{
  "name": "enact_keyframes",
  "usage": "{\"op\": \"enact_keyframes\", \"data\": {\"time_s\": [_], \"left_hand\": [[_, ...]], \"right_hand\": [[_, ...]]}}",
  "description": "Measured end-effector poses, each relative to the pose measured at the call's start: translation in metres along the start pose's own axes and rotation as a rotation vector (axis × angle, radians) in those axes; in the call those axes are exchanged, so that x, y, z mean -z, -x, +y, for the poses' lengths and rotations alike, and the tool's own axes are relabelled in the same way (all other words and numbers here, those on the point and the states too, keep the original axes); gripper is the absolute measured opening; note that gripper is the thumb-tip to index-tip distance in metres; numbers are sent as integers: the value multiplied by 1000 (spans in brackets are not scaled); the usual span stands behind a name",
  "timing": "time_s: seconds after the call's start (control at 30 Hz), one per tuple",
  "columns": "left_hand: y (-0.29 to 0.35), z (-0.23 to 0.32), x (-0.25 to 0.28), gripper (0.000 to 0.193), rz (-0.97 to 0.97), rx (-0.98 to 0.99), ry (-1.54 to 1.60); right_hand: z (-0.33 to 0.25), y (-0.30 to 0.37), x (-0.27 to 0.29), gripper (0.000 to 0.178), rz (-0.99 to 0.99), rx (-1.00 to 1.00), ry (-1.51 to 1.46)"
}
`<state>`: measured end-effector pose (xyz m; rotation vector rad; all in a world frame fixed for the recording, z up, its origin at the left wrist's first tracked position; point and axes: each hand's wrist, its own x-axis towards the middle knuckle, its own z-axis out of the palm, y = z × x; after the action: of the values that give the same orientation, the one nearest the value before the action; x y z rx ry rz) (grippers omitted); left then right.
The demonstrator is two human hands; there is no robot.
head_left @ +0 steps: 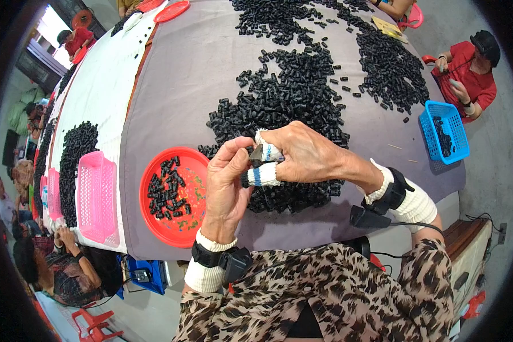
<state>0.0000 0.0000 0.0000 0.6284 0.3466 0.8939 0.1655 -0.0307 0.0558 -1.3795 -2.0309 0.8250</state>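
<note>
Bright, upper-left glare, edges bowed (fisheye)

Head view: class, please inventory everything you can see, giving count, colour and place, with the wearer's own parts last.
Small parts: uncountable, black, heaped on tables
Small pointed piece: one, dark grey, at the right fingertips
Round tray: one, red, left of hands, holding black parts
Mesh basket: one, blue, right table edge
Pink baskets: at least two, pink, left
Flat item: one, yellow, top right
Thin sticks: two, pale, right
Tablecloths: two visible, grey near, white left
Stool: one, red, lower left
Other people: several, mixed clothing, around tables
Patterned top: one, brown-black-cream, bottom
Wrist devices: two, black, one per wrist
Left hand: one, colour omitted, centre
Right hand: one, white finger wraps, centre
</note>
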Motion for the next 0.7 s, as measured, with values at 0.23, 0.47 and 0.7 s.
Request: {"op": "enact_keyframes", "data": {"time_s": [0.23, 0.47, 0.7], "left_hand": [[-3, -1, 6, 22, -31, 19, 83], [-4, 1, 3, 24, -76, 53, 122], [-6, -1, 17, 25, -113, 58, 31]], "right_hand": [[-4, -2, -1, 44, 83, -42, -28], [-7, -1, 2, 45, 81, -94, -70], [-4, 1, 1, 44, 84, -85, -53]]}}
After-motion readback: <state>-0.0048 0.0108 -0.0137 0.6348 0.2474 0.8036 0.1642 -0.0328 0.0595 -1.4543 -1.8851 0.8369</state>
